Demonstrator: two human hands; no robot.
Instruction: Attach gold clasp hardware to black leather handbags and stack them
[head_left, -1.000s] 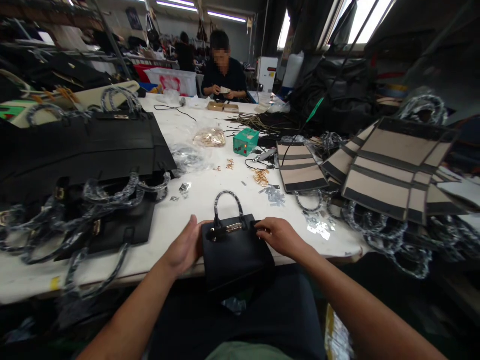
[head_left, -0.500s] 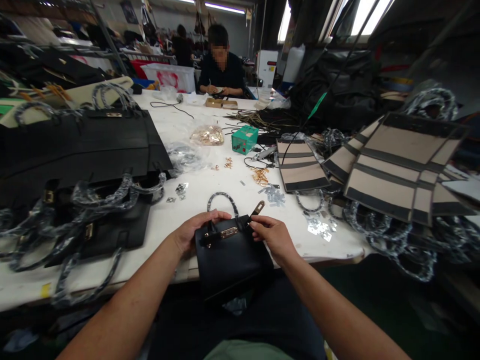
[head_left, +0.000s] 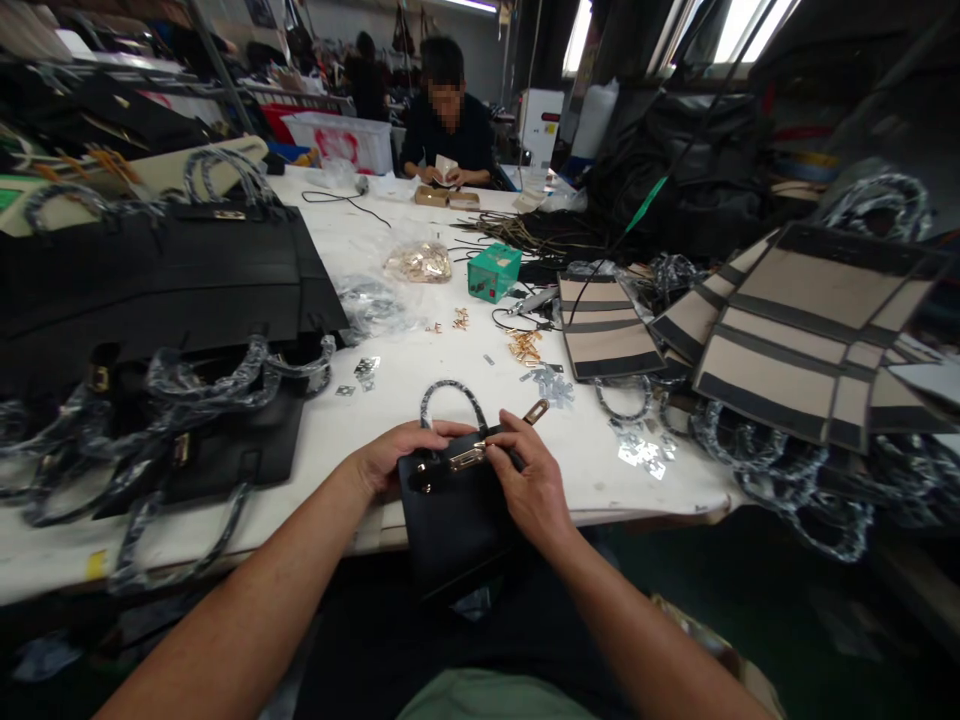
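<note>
A small black handbag (head_left: 457, 530) leans at the table's front edge above my lap, its plastic-wrapped handle (head_left: 452, 386) standing up. My left hand (head_left: 397, 452) grips the bag's upper left side, thumb on top near the handle's base. On the upper right, my right hand (head_left: 529, 480) has its thumb and fingers closed at the top edge, by the gold clasp plate (head_left: 468, 457). A black strap with a gold slotted end (head_left: 537, 411) sticks out beyond those fingers. What the right fingertips press is partly hidden.
Black bag panels with wrapped handles (head_left: 210, 270) cover the left. Beige-and-black panels (head_left: 787, 340) are stacked right. Gold fittings (head_left: 525, 347), grey metal plates (head_left: 551, 384), a green box (head_left: 493, 272) and a bag of gold parts (head_left: 418, 262) lie ahead. A co-worker (head_left: 448, 125) sits opposite.
My right hand has moved from the strap at the bag's right corner inward to the clasp plate. My left hand still holds the bag. The co-worker's hands have raised a pale piece.
</note>
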